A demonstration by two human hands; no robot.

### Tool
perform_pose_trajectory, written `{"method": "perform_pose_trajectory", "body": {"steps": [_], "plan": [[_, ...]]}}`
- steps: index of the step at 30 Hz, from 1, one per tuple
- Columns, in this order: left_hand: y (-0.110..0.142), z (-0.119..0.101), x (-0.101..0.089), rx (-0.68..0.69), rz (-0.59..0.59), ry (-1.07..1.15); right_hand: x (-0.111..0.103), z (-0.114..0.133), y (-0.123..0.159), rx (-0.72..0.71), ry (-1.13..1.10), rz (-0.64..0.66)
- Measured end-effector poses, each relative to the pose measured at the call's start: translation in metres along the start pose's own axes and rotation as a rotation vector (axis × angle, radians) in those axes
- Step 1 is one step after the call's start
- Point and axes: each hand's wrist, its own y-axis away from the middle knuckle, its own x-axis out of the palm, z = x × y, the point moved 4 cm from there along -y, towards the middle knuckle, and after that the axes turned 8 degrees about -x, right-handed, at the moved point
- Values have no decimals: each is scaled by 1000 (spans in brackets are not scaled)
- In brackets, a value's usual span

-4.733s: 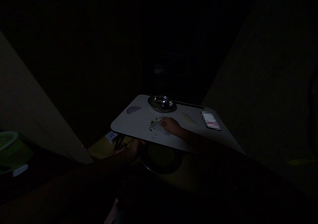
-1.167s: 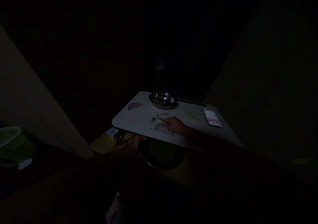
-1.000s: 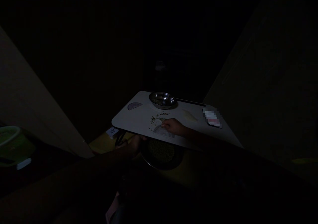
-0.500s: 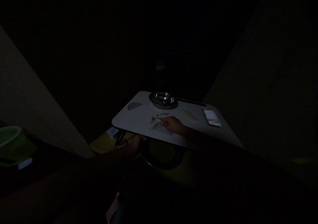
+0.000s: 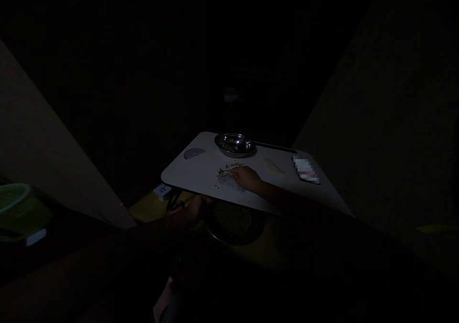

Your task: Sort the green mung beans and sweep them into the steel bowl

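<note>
On the small white table [image 5: 190,172], my right hand [image 5: 247,178] is closed, its fingertips together beside scattered small green and dark grains [image 5: 224,171]. Whatever lies between those fingertips is too small to make out. A printed half-round protractor scale shows on the tabletop, partly under this hand. Below the near table edge, a dark round pan [image 5: 218,237] holds many green grains [image 5: 233,218]. My left hand [image 5: 196,204] is closed at the pan's left rim, close under the table edge; dimness hides which of the two it grips.
A shiny metal bowl [image 5: 234,145] with some grains stands at the table's far side. Right of my right hand lies a pale heap or patch [image 5: 273,166], and further right a blurred-out phone-like object [image 5: 306,169]. A green basket [image 5: 21,213] stands at far left. Surroundings are very dark.
My right hand has shifted slightly left and away from me, toward the grains. My left hand, the pan and the bowl look nearly the same.
</note>
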Motion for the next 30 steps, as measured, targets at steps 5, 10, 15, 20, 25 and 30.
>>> {"method": "perform_pose_trajectory", "body": {"steps": [5, 10, 15, 20, 25, 30], "plan": [[-6, 2, -1, -7, 17, -70, -6, 7, -3, -26, 0, 4], [-5, 2, -4, 9, -30, -87, -5, 1, 0, -54, -4, 0], [-1, 1, -2, -15, -25, -66, -3, -1, 2, -37, -1, 11], [-1, 1, 1, -7, 41, -43, -2, 9, -1, -89, -12, 38], [1, -1, 1, 3, 45, -62, 0, 13, -2, -39, 7, 34], [4, -3, 1, 24, 6, -39, -2, 12, -4, 0, 16, 4]]}}
